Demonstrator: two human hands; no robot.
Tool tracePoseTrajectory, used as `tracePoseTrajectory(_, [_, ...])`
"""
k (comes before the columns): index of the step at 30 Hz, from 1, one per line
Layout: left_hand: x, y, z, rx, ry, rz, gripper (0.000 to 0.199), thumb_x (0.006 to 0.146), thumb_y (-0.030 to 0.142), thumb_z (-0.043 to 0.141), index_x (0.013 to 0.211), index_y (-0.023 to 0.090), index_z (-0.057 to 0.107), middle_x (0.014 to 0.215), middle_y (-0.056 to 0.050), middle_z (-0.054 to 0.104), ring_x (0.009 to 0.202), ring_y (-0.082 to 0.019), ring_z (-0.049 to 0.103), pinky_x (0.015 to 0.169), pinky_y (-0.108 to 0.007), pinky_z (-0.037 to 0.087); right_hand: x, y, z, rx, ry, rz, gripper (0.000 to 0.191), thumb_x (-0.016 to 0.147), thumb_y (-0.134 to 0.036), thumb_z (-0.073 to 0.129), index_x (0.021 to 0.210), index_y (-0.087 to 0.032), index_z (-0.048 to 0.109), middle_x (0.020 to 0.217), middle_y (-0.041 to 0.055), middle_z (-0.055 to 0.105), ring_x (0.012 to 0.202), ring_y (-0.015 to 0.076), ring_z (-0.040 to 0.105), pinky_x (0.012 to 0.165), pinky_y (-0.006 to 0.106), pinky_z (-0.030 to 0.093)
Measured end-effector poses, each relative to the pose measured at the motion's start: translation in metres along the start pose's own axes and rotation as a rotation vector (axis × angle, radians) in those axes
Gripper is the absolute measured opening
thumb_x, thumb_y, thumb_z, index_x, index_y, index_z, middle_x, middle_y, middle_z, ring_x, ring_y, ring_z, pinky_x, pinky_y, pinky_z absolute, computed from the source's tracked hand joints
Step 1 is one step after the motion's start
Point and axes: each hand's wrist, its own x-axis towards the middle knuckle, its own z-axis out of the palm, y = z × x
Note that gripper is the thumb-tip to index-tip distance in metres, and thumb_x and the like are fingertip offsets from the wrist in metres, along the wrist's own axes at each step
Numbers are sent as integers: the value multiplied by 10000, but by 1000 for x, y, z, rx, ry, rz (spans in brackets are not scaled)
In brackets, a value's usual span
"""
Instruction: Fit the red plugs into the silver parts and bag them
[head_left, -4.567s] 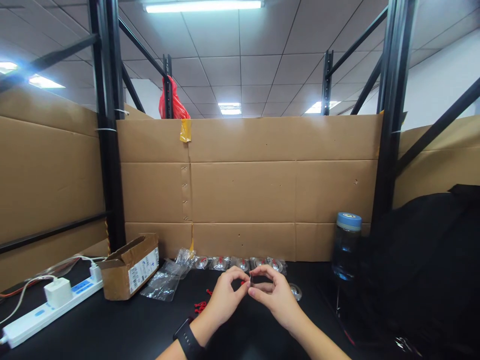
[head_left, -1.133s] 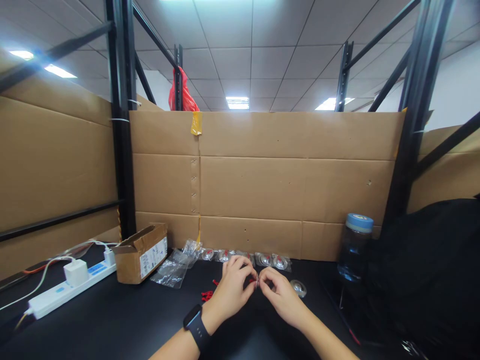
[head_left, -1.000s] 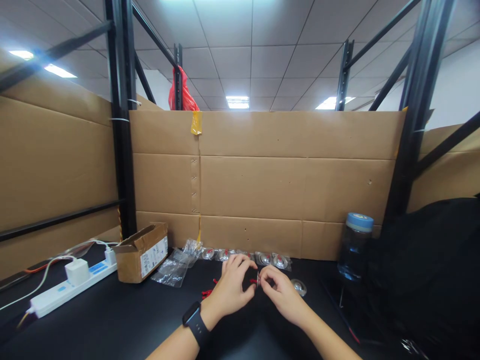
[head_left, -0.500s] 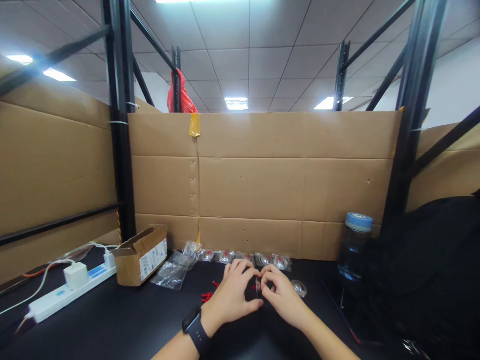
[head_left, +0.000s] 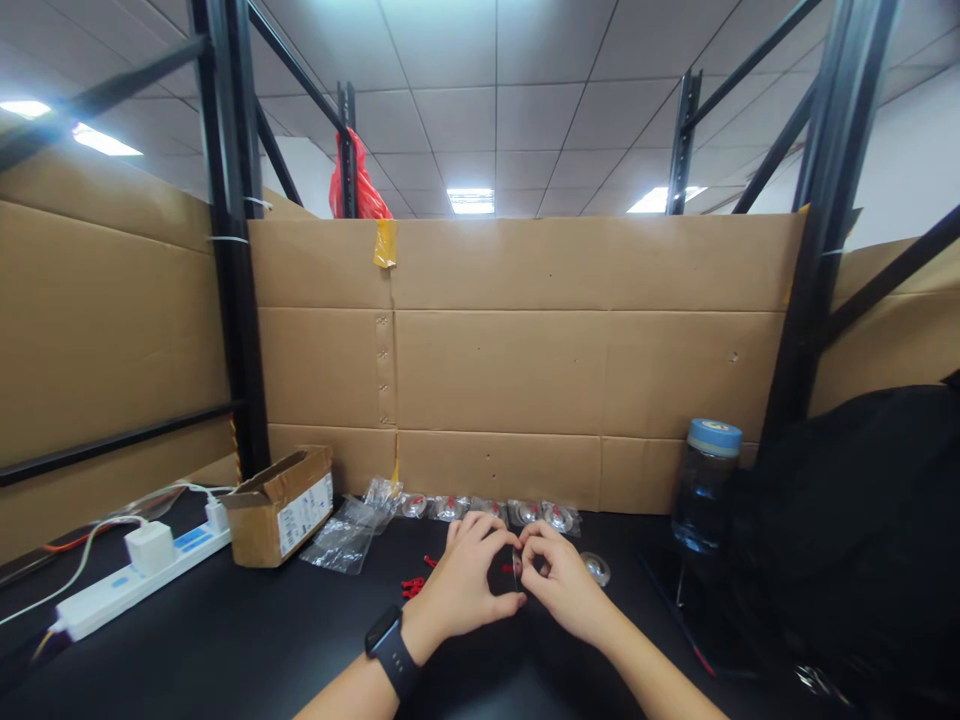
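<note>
Between my two hands stands a thin clear disc (head_left: 516, 572), seen nearly edge-on, with a small red part at its middle. My left hand (head_left: 472, 575), a dark watch on its wrist, curves round the disc, fingertips at its top and thumb at its bottom. The bent fingers of my right hand (head_left: 559, 580) press together at the disc's right upper side; what exactly they pinch is partly hidden. Another clear round piece (head_left: 596, 569) lies on the black table just beyond my right hand. Small red pieces (head_left: 412, 587) lie left of my left hand.
Several bagged clear round pieces with red parts (head_left: 450, 507) line the back of the table. Left of them lie empty clear bags (head_left: 349, 535), an open cardboard box (head_left: 281, 507) and a white power strip (head_left: 146, 578). A blue-lidded bottle (head_left: 705, 490) and black fabric (head_left: 862, 540) stand right.
The view has shifted slightly, moving the surroundings a little up and left. Both hands keep almost the same pose around the clear disc.
</note>
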Motion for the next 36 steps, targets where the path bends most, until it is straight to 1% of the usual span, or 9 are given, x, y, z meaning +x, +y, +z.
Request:
tracePoseTrajectory(4, [0,1,0,1,20,6,537,619,325,863,1111,302,648,1179,-41,608,1166,-287,499,1022,-441,358,1,-1,-1,-3,12,-10,123,776,-122,558,675,-191,573,974,41,608,865,186,590,647,262,430])
tracePoseTrajectory(8, [1,0,-1,11,17,10,546,605,329,872,1105,305,656,1172,-39,613,1161,-288,498,1020,-446,354,2,1,0,12,0,-1,120,769,-128,567,667,-190,573,974,42,608,830,178,583,631,261,430])
tracePoseTrajectory(15, [2,1,0,16,27,16,499,623,333,849,1088,300,670,1103,-33,666,1151,-292,502,1012,-445,349,2,-2,-2,54,-10,20,137,763,-132,567,639,-187,552,982,47,605,881,185,600,627,250,442])
tracePoseTrajectory(19, [1,3,2,12,34,8,489,622,342,840,1084,297,685,1073,-41,706,1190,-325,491,1024,-472,330,2,-4,-1,46,-9,20,131,746,-117,566,636,-187,563,980,45,610,876,185,601,625,250,438])
tracePoseTrajectory(24, [2,1,2,28,58,-4,490,617,331,834,1086,302,695,1071,-39,731,1205,-339,493,1010,-478,328,5,3,-4,77,-6,56,133,719,-98,558,616,-181,570,1006,39,621,791,155,588,621,247,426])
tracePoseTrajectory(28, [4,-6,0,46,92,-72,489,622,357,841,1087,296,703,1096,-42,735,1181,-337,516,997,-486,329,8,11,-11,69,15,102,125,733,-129,568,614,-165,582,1099,50,627,673,110,547,592,246,387])
tracePoseTrajectory(30, [4,-9,-2,37,75,-78,499,620,377,852,1090,301,702,1102,-37,732,1186,-333,514,1003,-484,326,9,14,-13,66,3,94,118,743,-140,573,630,-165,597,1135,54,625,695,115,560,608,249,395])
tracePoseTrajectory(33, [2,-9,-2,22,30,-56,518,616,359,862,1101,310,685,1101,-21,717,1204,-319,496,1011,-463,326,8,16,-12,49,8,70,123,744,-132,574,628,-169,597,1097,54,631,762,141,589,633,254,410])
tracePoseTrajectory(36, [0,-7,-1,26,-8,-46,533,653,349,845,1152,324,659,1113,-12,697,1202,-303,488,1007,-442,334,7,18,-10,25,23,70,131,750,-133,576,625,-170,591,1062,47,634,720,130,573,627,256,413])
